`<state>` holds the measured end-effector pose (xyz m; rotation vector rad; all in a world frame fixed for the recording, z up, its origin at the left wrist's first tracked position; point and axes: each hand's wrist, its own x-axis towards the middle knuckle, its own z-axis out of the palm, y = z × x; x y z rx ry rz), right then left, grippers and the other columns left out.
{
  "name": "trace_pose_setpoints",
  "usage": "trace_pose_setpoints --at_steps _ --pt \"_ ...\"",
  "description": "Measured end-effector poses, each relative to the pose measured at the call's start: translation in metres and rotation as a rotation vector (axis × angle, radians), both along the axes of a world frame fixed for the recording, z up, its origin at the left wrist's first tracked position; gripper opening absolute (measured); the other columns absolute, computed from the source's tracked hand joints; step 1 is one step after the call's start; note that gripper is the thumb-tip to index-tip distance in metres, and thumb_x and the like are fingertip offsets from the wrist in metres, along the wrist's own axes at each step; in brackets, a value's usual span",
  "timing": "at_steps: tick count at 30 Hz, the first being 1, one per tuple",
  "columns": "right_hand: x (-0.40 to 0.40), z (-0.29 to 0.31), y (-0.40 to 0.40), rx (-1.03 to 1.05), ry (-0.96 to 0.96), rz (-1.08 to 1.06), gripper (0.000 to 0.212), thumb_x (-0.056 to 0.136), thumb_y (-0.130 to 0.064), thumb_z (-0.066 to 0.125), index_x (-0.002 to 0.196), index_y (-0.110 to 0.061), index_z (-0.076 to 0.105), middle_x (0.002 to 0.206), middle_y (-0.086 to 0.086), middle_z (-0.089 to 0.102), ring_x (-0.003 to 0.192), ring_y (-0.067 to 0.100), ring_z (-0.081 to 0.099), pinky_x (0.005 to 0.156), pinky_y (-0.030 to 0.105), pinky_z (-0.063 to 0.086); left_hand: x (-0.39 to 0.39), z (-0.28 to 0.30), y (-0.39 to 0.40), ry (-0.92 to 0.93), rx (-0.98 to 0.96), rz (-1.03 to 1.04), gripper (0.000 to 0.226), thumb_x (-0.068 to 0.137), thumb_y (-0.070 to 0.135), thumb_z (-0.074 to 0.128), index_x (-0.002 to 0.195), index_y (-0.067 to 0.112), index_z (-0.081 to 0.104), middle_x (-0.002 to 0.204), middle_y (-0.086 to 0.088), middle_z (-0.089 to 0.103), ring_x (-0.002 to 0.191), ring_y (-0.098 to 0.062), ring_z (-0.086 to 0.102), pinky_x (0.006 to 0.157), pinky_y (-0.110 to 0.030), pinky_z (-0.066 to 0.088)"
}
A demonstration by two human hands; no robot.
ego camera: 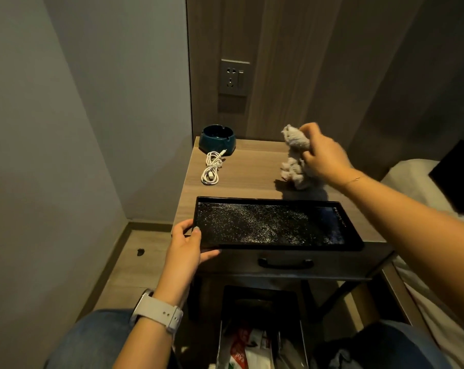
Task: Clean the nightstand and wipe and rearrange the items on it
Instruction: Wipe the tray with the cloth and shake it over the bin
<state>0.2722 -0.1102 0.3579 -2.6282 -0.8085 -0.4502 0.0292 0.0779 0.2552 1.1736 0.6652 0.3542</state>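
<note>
Two bare hands work over the pale wood-grain nightstand [252, 179] at the middle of the frame: the left hand [187, 245], with a white watch band on its wrist, grips the left end of a flat black rectangular tray [276, 226] speckled with white dust, thumb on the rim and fingers beneath. At centre right, the right hand [322, 154] clutches a crumpled grey-beige cloth [296, 155], whose lower end hangs close to the tabletop. Toward the upper left of the tabletop a dark teal glass ashtray [217, 139] sits touching a coiled white charging cable [212, 169].
</note>
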Motion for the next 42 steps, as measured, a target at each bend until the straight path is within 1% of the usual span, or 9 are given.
trace_pose_setpoints --at_steps 4,7,11,16,20,23,29,33,42 --pt "0.012 0.003 -0.055 -0.096 -0.163 -0.152 0.027 0.086 -0.015 0.056 0.111 -0.018 0.046 0.105 0.015 0.059 0.088 0.040 0.058 0.066 0.044 0.048 0.001 0.000 -0.006 0.037 0.044 0.027 0.032 0.101 0.011 0.038 0.133 0.014 0.037 0.121 -0.009 0.047 0.103 -0.027 0.060 0.057 -0.025 0.059" --pt "0.023 -0.022 -0.086 -0.349 0.090 -0.205 0.028 0.088 -0.031 0.056 0.114 -0.020 0.060 0.125 0.013 0.053 0.115 0.038 0.045 0.095 0.051 0.040 0.000 -0.002 -0.008 0.069 0.101 0.007 0.032 0.102 0.012 0.038 0.133 0.014 0.037 0.117 -0.007 0.049 0.095 -0.026 0.063 0.061 -0.030 0.060" --pt "0.029 -0.069 -0.117 -0.255 0.465 -0.186 0.086 0.066 -0.092 0.030 0.107 -0.027 0.070 0.148 0.007 0.038 0.128 0.034 0.041 0.106 0.053 0.032 -0.008 0.001 -0.001 0.322 0.769 -0.045 0.034 0.099 0.035 0.041 0.129 0.020 0.044 0.106 -0.003 0.060 0.088 -0.021 0.063 0.079 -0.042 0.055" --pt "0.025 -0.063 -0.113 -0.041 0.323 -0.190 0.042 0.093 -0.050 0.048 0.089 -0.017 0.073 0.132 0.010 0.052 0.118 0.030 0.043 0.095 0.041 0.040 0.008 0.018 0.017 0.455 1.201 -0.009 0.039 0.095 0.039 0.045 0.130 0.021 0.048 0.128 -0.008 0.043 0.124 -0.030 0.036 0.100 -0.046 0.035" --pt "0.034 -0.071 -0.113 -0.075 0.236 -0.438 0.067 0.071 -0.056 0.071 0.125 -0.024 0.047 0.154 0.010 0.018 0.142 0.034 0.009 0.110 0.063 0.009 0.042 0.015 0.035 0.401 1.187 -0.205 0.040 0.098 0.033 0.043 0.137 0.023 0.044 0.139 -0.005 0.043 0.133 -0.028 0.032 0.107 -0.047 0.029" --pt "0.045 -0.077 -0.120 -0.099 0.402 -0.544 0.098 0.064 -0.077 0.057 0.142 -0.023 0.031 0.151 0.017 0.026 0.136 0.043 0.027 0.107 0.060 0.024 0.054 0.006 0.040 0.280 1.134 -0.188 0.034 0.099 0.019 0.042 0.132 0.019 0.050 0.135 -0.006 0.052 0.128 -0.026 0.041 0.106 -0.045 0.034" --pt "0.027 -0.082 -0.124 0.005 0.153 -0.141 0.021 0.085 -0.030 0.062 0.097 -0.013 0.064 0.089 0.008 0.064 0.083 0.027 0.058 0.063 0.034 0.042 0.058 0.001 0.028 0.254 1.173 -0.030 0.031 0.097 0.012 0.043 0.120 0.021 0.062 0.127 -0.003 0.060 0.124 -0.030 0.043 0.103 -0.046 0.029" --pt "0.021 -0.062 -0.132 0.052 0.141 -0.222 0.042 0.083 -0.021 0.056 0.124 -0.023 0.059 0.116 0.013 0.065 0.101 0.035 0.061 0.080 0.045 0.053 0.067 0.001 0.013 0.275 1.134 0.012 0.032 0.097 0.012 0.041 0.119 0.022 0.062 0.126 -0.003 0.060 0.123 -0.029 0.044 0.103 -0.043 0.027" --pt "-0.072 0.018 -0.085 0.226 0.176 -0.091 0.021 0.080 -0.017 0.061 0.096 -0.024 0.073 0.092 0.000 0.071 0.088 0.019 0.063 0.077 0.040 0.053 0.094 0.002 0.004 0.235 0.979 -0.024 0.029 0.097 0.013 0.039 0.115 0.015 0.063 0.119 -0.009 0.061 0.109 -0.030 0.055 0.098 -0.047 0.042"
